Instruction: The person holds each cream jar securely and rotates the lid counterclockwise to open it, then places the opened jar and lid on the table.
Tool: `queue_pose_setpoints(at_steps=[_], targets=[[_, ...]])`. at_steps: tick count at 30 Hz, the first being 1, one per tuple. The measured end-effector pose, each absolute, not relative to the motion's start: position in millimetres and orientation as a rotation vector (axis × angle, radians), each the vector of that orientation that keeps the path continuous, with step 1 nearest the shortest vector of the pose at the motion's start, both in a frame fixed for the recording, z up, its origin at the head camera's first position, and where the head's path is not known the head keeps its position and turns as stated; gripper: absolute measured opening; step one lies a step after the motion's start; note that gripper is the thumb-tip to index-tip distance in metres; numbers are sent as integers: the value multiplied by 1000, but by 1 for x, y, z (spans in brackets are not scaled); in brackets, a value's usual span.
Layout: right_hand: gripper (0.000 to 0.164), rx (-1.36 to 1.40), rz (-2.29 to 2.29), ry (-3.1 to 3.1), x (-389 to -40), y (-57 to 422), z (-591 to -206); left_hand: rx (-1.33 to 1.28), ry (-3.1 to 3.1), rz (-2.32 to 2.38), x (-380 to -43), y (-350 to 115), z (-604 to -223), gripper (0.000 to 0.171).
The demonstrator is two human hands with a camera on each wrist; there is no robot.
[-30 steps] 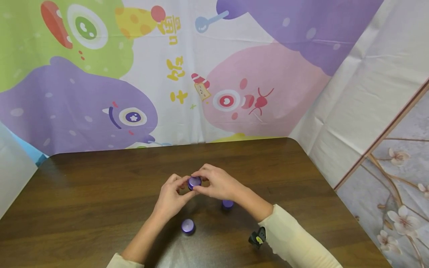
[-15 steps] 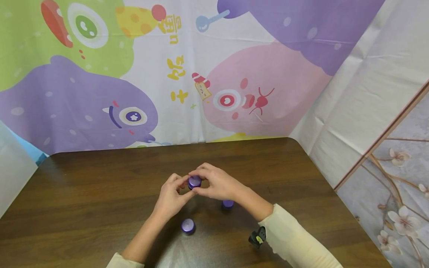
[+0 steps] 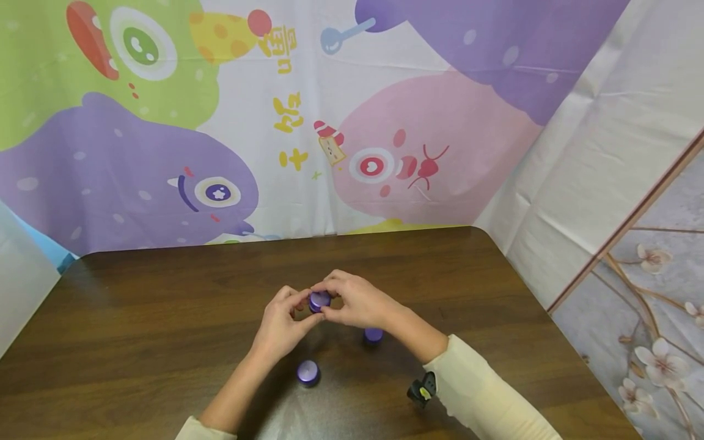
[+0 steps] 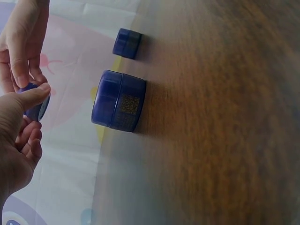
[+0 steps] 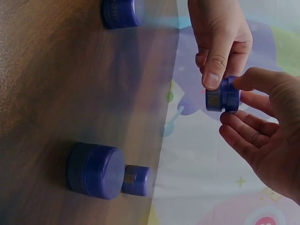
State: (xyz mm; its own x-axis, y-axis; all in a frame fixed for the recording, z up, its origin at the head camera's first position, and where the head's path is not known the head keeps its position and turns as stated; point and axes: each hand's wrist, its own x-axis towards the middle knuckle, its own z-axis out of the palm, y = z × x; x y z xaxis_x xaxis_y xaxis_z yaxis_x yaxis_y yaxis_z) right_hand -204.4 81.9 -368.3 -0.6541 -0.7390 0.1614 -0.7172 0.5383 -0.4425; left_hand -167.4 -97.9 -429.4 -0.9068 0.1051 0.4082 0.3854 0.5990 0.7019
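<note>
Above the table, both hands hold a small purple cosmetic jar (image 3: 319, 300). My left hand (image 3: 280, 324) grips its base, with the thumb along the side; a gold label patch (image 5: 214, 101) shows there in the right wrist view. My right hand (image 3: 357, 299) pinches the lid (image 5: 231, 95) between thumb and fingers, and a narrow groove shows between lid and base. One purple jar (image 3: 308, 373) stands upright below the hands. A larger jar (image 5: 96, 171) and a small jar (image 5: 137, 180) stand close together; the head view shows one purple lid (image 3: 373, 335) partly behind the right wrist.
The dark wood table (image 3: 165, 318) ends at a cartoon-print cloth (image 3: 297, 201) hanging behind it. A white panel and a floral panel (image 3: 660, 342) stand to the right. A black strap device (image 3: 422, 390) sits at the right sleeve.
My right thumb and fingers have shifted slightly around the lid. The left hand and the jars on the table stay in place.
</note>
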Motion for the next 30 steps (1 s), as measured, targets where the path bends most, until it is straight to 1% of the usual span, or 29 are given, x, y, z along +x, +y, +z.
queue_pose_setpoints(at_steps=[3, 7, 14, 23, 30], targets=[[39, -1287, -746, 2732, -204, 83, -368, -404, -2498, -1208, -167, -98, -430, 41], [40, -1248, -746, 2776, -203, 83, -367, -403, -2503, -1212, -168, -98, -429, 37], [34, -1234, -748, 2775, -204, 81, -366, -393, -2511, -1218, -167, -98, -428, 39], [43, -1263, -749, 2763, -202, 81, -366, -393, -2499, -1208, -168, -98, -429, 38], [39, -1229, -727, 2771, -203, 81, -366, -391, -2502, -1211, -167, -97, -428, 39]])
